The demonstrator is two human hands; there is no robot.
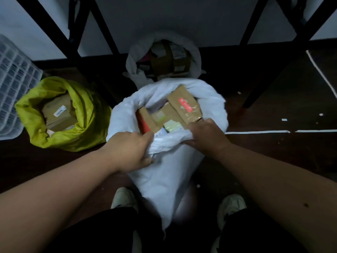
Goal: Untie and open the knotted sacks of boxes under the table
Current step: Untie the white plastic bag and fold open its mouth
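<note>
A white sack [169, 176] stands on the floor between my feet, its mouth wide open. Brown cardboard boxes [182, 106] show inside, one with a red label. My left hand [129, 150] grips the near left part of the sack's rim, fingers curled over the fabric. My right hand [206, 136] grips the near right part of the rim. A yellow-green sack [85, 125] stands open to the left with a labelled box inside. A second white sack [135, 61] stands open behind, by the wall, holding taped boxes.
Black table legs [102, 31] rise behind the sacks, another black leg [269, 73] at the right. A clear plastic crate [12, 79] sits at the far left. White tape lines [259, 132] and paper scraps lie on the dark floor at the right.
</note>
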